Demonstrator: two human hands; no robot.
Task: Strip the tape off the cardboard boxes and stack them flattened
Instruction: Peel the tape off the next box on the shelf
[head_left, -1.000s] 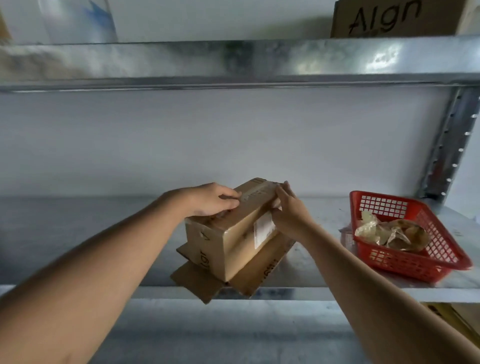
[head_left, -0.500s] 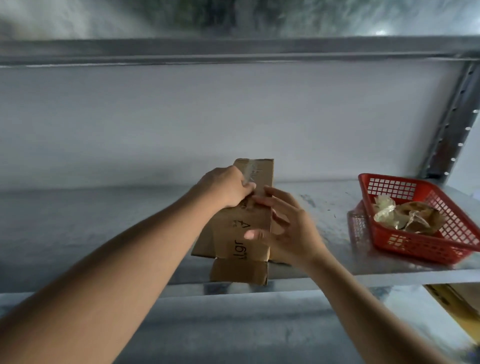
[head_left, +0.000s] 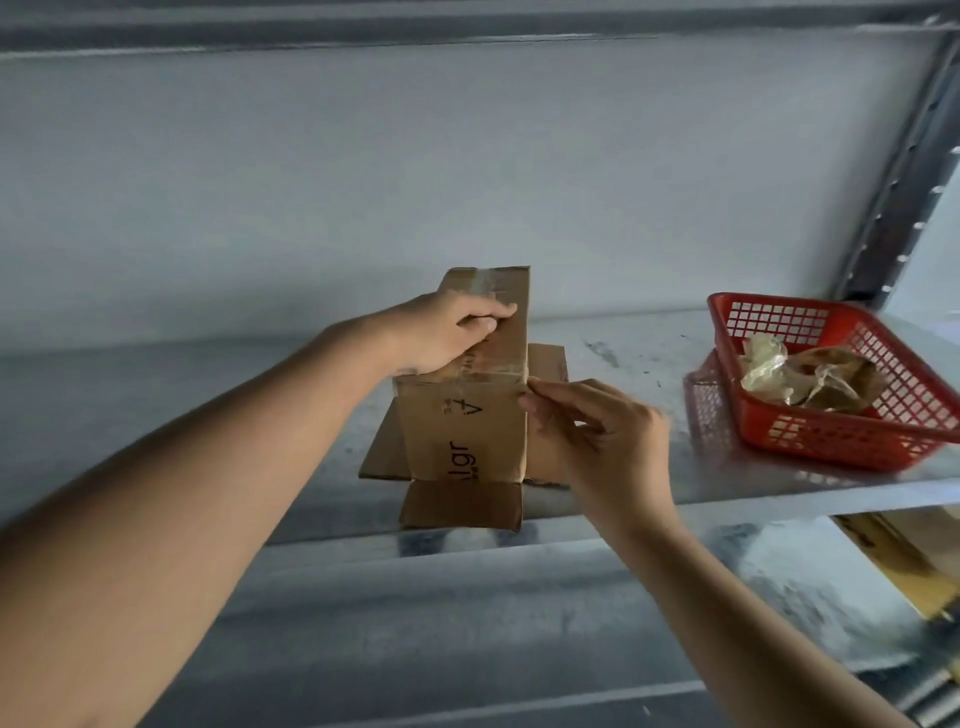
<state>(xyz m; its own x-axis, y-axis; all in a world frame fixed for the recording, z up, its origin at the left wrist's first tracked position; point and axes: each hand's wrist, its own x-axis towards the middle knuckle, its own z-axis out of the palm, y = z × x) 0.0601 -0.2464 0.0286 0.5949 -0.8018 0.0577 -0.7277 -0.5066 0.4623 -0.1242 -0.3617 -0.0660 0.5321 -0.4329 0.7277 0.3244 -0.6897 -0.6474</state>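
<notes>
Left hand (head_left: 441, 332) grip clamps the box (head_left: 467, 415); right hand (head_left: 597, 431) grip pinches its tape (head_left: 493, 375) end. Beneath lies flattened cardboard (head_left: 384, 452); stripped tape fills the basket (head_left: 841, 421) rightward. This box remains untaped and unflattened.

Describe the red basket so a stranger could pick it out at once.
Start at the metal shelf the person works at and follow it to its right end, near the perforated upright. There sits the red basket, a slotted plastic tray with crumpled tape inside. It is the only red thing, well right of the cardboard box.
</notes>
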